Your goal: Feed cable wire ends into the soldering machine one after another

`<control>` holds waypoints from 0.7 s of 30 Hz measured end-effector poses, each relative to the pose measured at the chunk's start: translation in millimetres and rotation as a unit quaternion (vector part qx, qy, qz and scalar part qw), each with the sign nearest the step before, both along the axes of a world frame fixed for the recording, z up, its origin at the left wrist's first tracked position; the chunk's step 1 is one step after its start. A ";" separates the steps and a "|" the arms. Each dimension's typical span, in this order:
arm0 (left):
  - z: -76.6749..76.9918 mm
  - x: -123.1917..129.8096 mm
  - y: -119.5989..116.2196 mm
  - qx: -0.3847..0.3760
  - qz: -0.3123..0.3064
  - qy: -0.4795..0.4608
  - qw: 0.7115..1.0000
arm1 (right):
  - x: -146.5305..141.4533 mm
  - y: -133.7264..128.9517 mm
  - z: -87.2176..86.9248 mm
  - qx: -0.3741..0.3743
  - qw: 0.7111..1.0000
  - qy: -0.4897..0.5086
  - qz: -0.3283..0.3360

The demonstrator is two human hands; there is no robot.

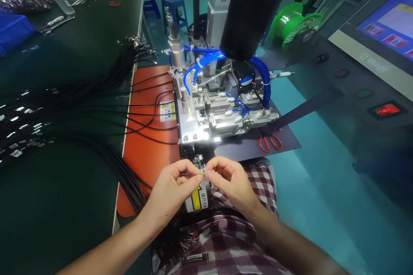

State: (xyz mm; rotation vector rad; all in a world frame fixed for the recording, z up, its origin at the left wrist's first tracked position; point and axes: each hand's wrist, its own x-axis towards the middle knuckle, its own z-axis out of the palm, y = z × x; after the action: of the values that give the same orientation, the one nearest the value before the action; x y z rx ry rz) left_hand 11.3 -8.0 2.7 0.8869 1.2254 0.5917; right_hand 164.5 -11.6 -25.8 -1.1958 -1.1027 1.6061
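Observation:
My left hand and my right hand meet fingertip to fingertip just in front of the machine's near end. Both are closed in a pinch on the fine coloured wires between them; the fingers cover most of these. Right behind the fingertips stands the bench machine, with metal slides and blue air hoses. Several black cables run from the left into its side. Below my hands, a bundle of loose wire ends in several colours lies near my lap.
An orange-red board lies under the cables. Long bundles of black cable spread over the dark table. Red-handled scissors lie on the machine's base plate. To the right stand a control panel and a green spool.

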 end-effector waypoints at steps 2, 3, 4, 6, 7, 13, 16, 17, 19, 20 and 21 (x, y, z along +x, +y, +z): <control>-0.7 -0.4 0.3 0.001 0.000 -0.001 1.000 | -1.5 0.3 -0.6 0.000 1.000 0.001 -0.009; -1.1 -0.6 0.4 0.001 0.000 0.001 1.000 | -1.9 0.3 -0.9 0.000 1.000 0.002 -0.011; -1.6 -0.9 0.5 0.001 0.000 0.003 1.000 | -2.2 0.2 -1.2 0.000 1.000 0.002 -0.013; -2.8 -1.5 0.5 0.000 -0.002 0.006 1.000 | -2.7 -0.2 -1.5 0.001 1.000 0.004 -0.015; -3.4 -1.9 0.3 -0.001 -0.002 0.006 1.000 | -2.9 -0.5 -1.5 0.002 1.000 0.004 -0.016; -3.7 -3.2 -1.1 0.001 -0.008 0.000 1.000 | -4.8 -1.5 -1.8 0.008 1.000 0.001 -0.021; -1.7 -2.5 -0.7 -0.001 -0.009 -0.005 1.000 | -5.1 -1.1 -1.9 0.011 1.000 0.005 -0.022; -1.1 -2.2 -0.6 -0.003 -0.009 -0.007 1.000 | -5.0 -0.9 -1.9 0.009 1.000 0.007 -0.022; -0.4 -1.6 -0.3 -0.008 -0.008 -0.011 1.000 | -4.8 -0.8 -2.0 0.003 1.000 0.014 -0.020; -0.3 -1.4 -0.3 -0.010 -0.008 -0.013 1.000 | -4.7 -0.9 -2.2 -0.001 1.000 0.017 -0.019; -0.4 -1.4 -0.4 -0.011 -0.007 -0.015 1.000 | -4.6 -1.0 -2.4 -0.004 1.000 0.021 -0.019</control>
State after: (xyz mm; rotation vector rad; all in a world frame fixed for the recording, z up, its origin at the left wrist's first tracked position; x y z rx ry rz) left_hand 9.9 -8.4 2.2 0.8646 1.1958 0.5772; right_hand 159.9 -12.6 -28.2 -1.1764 -1.0434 1.6007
